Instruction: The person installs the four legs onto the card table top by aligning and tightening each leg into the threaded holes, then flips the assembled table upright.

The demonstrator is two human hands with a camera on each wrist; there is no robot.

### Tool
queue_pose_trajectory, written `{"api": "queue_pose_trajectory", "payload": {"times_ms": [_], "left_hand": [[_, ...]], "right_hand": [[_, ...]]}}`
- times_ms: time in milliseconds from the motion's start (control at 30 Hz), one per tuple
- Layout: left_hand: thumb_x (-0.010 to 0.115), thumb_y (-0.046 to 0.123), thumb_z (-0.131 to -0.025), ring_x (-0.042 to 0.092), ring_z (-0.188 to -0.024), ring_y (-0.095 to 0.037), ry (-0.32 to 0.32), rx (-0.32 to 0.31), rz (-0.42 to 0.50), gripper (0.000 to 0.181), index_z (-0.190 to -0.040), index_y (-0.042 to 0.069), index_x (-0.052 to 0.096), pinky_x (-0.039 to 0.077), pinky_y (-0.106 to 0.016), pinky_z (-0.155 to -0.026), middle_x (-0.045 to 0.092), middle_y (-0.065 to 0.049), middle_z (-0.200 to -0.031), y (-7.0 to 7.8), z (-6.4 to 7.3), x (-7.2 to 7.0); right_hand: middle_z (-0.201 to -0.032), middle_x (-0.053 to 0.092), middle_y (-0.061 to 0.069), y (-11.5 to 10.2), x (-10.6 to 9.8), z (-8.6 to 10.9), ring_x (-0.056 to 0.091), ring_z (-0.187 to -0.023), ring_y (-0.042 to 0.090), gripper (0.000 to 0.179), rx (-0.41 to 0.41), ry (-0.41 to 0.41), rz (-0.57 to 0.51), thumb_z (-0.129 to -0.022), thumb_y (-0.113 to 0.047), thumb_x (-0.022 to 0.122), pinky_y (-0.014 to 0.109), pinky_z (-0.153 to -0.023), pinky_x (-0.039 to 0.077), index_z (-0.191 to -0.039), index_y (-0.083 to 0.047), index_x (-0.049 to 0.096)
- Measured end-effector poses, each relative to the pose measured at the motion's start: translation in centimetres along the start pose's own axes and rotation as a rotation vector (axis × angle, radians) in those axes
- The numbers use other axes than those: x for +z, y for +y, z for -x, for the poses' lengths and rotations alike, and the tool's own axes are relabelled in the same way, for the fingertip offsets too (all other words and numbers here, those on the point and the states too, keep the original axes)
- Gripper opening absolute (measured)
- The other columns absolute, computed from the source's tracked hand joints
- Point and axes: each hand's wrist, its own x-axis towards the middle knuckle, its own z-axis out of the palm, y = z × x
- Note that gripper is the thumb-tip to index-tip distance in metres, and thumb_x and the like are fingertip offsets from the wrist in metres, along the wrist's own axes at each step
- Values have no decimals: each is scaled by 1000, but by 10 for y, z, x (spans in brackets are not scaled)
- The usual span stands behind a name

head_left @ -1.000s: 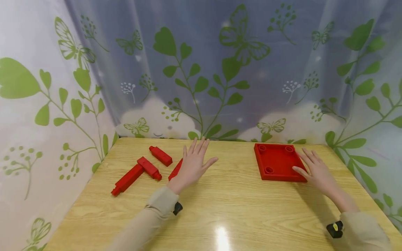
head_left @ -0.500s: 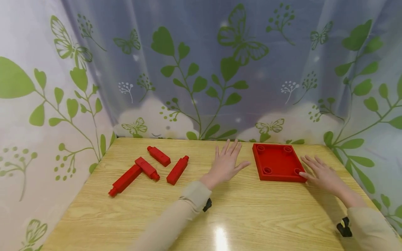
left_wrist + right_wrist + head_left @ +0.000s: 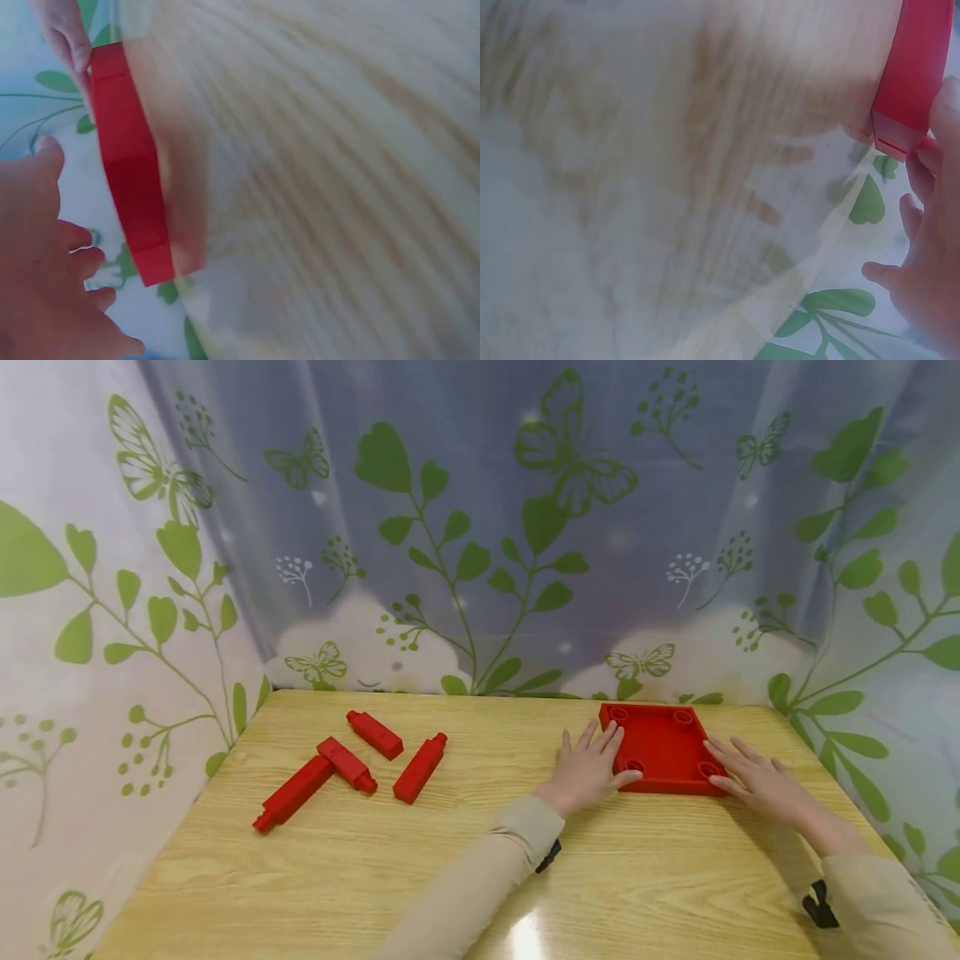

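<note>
A shallow red square tray-like piece (image 3: 660,747), with a round socket in each corner, lies on the right half of the table. My left hand (image 3: 585,772) is at its left side, fingers spread and straight, fingertips over or beside the rim; contact is unclear. In the left wrist view a gap shows between the left thumb (image 3: 49,154) and the red piece (image 3: 131,165). At the opposite side my right hand (image 3: 768,789) has its extended fingers by the right rim and its thumb by the near right corner. The right wrist view shows its fingers against the red piece (image 3: 915,82).
Several red square bars with a narrower stepped end lie on the left of the wooden table (image 3: 480,860). One bar (image 3: 347,764) touches or overlaps the end of another bar (image 3: 292,793). A patterned curtain (image 3: 480,527) hangs behind the table.
My left hand has moved right, from above the bars to the red piece's left side, uncovering one bar. The right hand has shifted slightly and stays at the right rim.
</note>
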Motion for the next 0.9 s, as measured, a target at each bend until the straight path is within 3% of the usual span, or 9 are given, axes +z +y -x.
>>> {"api": "queue_pose_trajectory", "payload": {"times_ms": [233, 900], "left_hand": [[33, 60, -104, 13, -156, -18, -62, -45, -101, 70, -163, 24, 21, 18, -55, -124, 15, 6, -169, 5, -2, 7], [36, 59, -104, 13, -156, -14, -103, -30, -71, 70, -163, 25, 21, 15, -52, -125, 14, 9, -169, 0, 5, -1]], "right_hand": [[-159, 31, 26, -6, 2, -4, 25, -145, 51, 67, 19, -50, 19, -106, -42, 50, 83, -104, 16, -159, -6, 30], [-160, 28, 30, -20, -2, 2, 24, -146, 52, 69, 53, -89, -23, -106, -42, 49, 83, -105, 13, -159, -3, 27]]}}
